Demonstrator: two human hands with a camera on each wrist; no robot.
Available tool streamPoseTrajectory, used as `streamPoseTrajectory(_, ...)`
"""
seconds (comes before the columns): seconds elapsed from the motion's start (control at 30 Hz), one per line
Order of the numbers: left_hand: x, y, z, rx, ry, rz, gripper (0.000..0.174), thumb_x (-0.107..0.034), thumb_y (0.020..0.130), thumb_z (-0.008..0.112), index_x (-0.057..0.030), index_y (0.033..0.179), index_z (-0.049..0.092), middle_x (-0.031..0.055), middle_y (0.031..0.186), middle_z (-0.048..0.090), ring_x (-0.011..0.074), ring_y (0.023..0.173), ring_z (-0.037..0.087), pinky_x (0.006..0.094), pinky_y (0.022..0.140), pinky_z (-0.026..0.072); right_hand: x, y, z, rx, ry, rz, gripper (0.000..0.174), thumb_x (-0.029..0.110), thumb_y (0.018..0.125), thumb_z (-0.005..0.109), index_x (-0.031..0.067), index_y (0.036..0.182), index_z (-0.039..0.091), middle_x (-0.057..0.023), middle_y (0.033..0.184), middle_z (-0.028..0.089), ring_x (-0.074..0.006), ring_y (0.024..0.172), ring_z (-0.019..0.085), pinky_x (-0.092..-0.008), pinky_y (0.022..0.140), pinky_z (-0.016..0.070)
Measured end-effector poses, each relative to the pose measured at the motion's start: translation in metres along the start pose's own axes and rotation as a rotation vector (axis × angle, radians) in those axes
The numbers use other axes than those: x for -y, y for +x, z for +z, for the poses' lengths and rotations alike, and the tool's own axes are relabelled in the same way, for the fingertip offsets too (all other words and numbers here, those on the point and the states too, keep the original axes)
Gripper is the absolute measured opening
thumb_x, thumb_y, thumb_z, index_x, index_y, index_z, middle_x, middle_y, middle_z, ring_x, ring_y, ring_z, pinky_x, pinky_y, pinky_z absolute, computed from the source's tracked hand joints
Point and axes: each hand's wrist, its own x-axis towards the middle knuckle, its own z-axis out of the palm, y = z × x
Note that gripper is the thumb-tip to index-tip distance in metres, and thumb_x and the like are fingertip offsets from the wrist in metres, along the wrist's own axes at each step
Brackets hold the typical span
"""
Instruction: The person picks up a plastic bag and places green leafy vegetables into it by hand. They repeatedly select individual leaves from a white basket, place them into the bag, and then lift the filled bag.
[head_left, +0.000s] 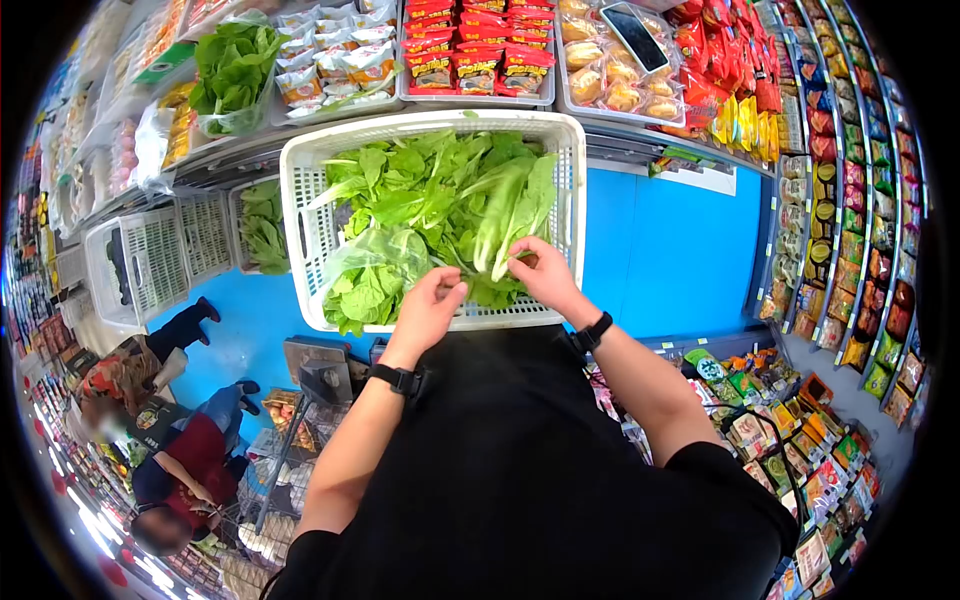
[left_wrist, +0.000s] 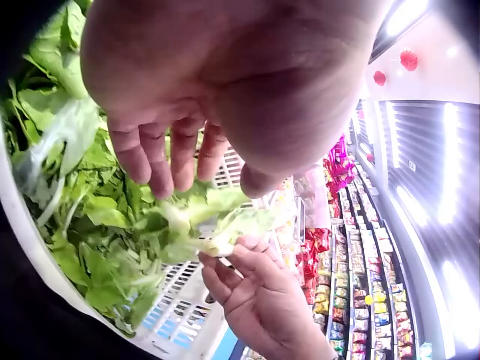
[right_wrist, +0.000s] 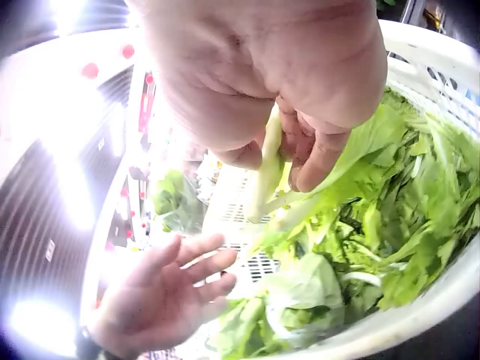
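A white slatted plastic basket (head_left: 294,205) full of loose leafy greens (head_left: 400,180) is right in front of me. Over its near right part, my right hand (head_left: 548,278) pinches the pale stem end of a leafy green (head_left: 497,222), its leaves pointing away from me. My left hand (head_left: 430,312) is at the near rim, fingers loosely bent and apart, holding nothing; the left wrist view shows its fingers (left_wrist: 181,154) hanging over the greens. Between that hand and the basket's left wall, a clear plastic bag (head_left: 385,252) lies around some of the leaves.
Beyond the basket runs a shelf with trays of red snack packs (head_left: 478,68), packaged buns (head_left: 610,75), a phone (head_left: 635,38) and bagged greens (head_left: 235,65). Another white crate (head_left: 150,265) stands at left. Two people and a wire cart are at lower left; snack racks (head_left: 840,200) line the right.
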Motion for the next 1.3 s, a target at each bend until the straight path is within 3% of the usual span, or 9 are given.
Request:
streamPoseTrajectory(0.07,-0.016,0.007,0.009,0.039,0.013,-0.015,0.054,-0.027,0.102,0.078,0.0013,0.145,0.061,0.0193,0.130,0.075,0.0245,0.108,0.076,0.0369,0.093,0.0601,0.016,-0.010,-0.002,0.011,0.236,-0.020,0.013,0.004,0.100,0.072,0.0057,0.111,0.067,0.0039,0.087,0.065,-0.0038,0.077,0.057,-0.0243,0.065,0.0462)
streamPoseTrajectory(0.23,-0.039,0.013,0.028,0.093,-0.020,0.115,0.048,-0.023,0.103,0.078,0.0012,0.142,0.063,0.0117,0.124,0.076,0.0165,0.099,0.073,0.0329,0.087,0.0597,0.039,-0.023,0.004,0.058,0.370,-0.048,0.017,0.002,0.101,0.070,0.0061,0.116,0.066,0.0020,0.090,0.065,-0.0050,0.080,0.058,-0.0249,0.069,0.0466)
streamPoseTrajectory(0.43,-0.049,0.009,0.024,0.120,-0.181,0.165,0.044,-0.014,0.109,0.069,-0.0005,0.148,0.055,0.0097,0.124,0.075,0.0141,0.102,0.072,0.0306,0.090,0.0569,0.077,-0.032,0.006,0.037,0.561,-0.196,0.028,-0.004,0.103,0.064,0.0038,0.130,0.060,-0.0070,0.116,0.072,-0.0117,0.096,0.070,-0.0288,0.085,0.0562)
streamPoseTrajectory(0.57,-0.047,0.004,0.011,0.151,-0.496,0.034,0.045,-0.010,0.113,0.053,-0.0021,0.156,0.046,0.0129,0.127,0.074,0.0183,0.109,0.073,0.0322,0.090,0.0565,0.097,-0.038,0.002,-0.067,0.582,-0.157,0.019,0.006,0.106,0.069,0.0030,0.123,0.063,-0.0063,0.110,0.073,-0.0094,0.089,0.066,-0.0272,0.081,0.0557)
streamPoseTrajectory(0.67,-0.047,0.003,0.008,0.191,-0.866,0.002,0.044,-0.013,0.114,0.041,-0.0032,0.156,0.049,0.0116,0.130,0.072,0.0172,0.101,0.071,0.0325,0.088,0.0571,0.098,-0.029,-0.003,0.022,0.179,0.007,0.019,0.014,0.107,0.071,0.0012,0.120,0.064,-0.0055,0.107,0.074,-0.0098,0.085,0.067,-0.0276,0.078,0.0566)
streamPoseTrajectory(0.77,-0.045,0.002,0.009,0.169,-0.938,-0.033,0.046,-0.011,0.112,0.041,0.0013,0.155,0.048,0.0119,0.124,0.072,0.0177,0.088,0.065,0.0339,0.083,0.0560,0.110,-0.028,0.008,0.138,0.362,0.070,0.025,0.022,0.105,0.076,-0.0010,0.111,0.070,-0.0053,0.096,0.077,-0.0105,0.086,0.071,-0.0284,0.079,0.0575)
streamPoseTrajectory(1.0,-0.056,-0.008,0.002,0.173,-0.769,-0.040,0.045,-0.016,0.114,0.045,-0.0011,0.156,0.052,0.0055,0.122,0.072,0.0144,0.096,0.068,0.0302,0.085,0.0557,0.103,-0.024,0.018,0.098,0.347,-0.097,0.027,0.019,0.104,0.076,-0.0023,0.119,0.071,-0.0063,0.101,0.078,-0.0109,0.085,0.072,-0.0303,0.079,0.0581)
streamPoseTrajectory(1.17,-0.056,-0.012,0.001,0.126,-0.455,0.139,0.043,-0.012,0.108,0.068,-0.0016,0.148,0.059,0.0020,0.124,0.072,0.0084,0.106,0.066,0.0281,0.094,0.0532,0.123,-0.031,0.009,0.071,0.170,-0.108,0.023,0.018,0.101,0.078,-0.0016,0.113,0.074,-0.0057,0.095,0.077,-0.0090,0.076,0.068,-0.0291,0.070,0.0561)
streamPoseTrajectory(1.3,-0.051,-0.013,0.000,0.101,-0.475,0.132,0.041,-0.007,0.104,0.073,-0.0011,0.143,0.061,0.0029,0.124,0.072,0.0090,0.109,0.066,0.0281,0.097,0.0521,0.135,-0.036,0.006,0.069,0.077,-0.092,0.018,0.015,0.103,0.077,-0.0005,0.110,0.072,0.0014,0.091,0.071,-0.0040,0.076,0.058,-0.0254,0.068,0.0492)
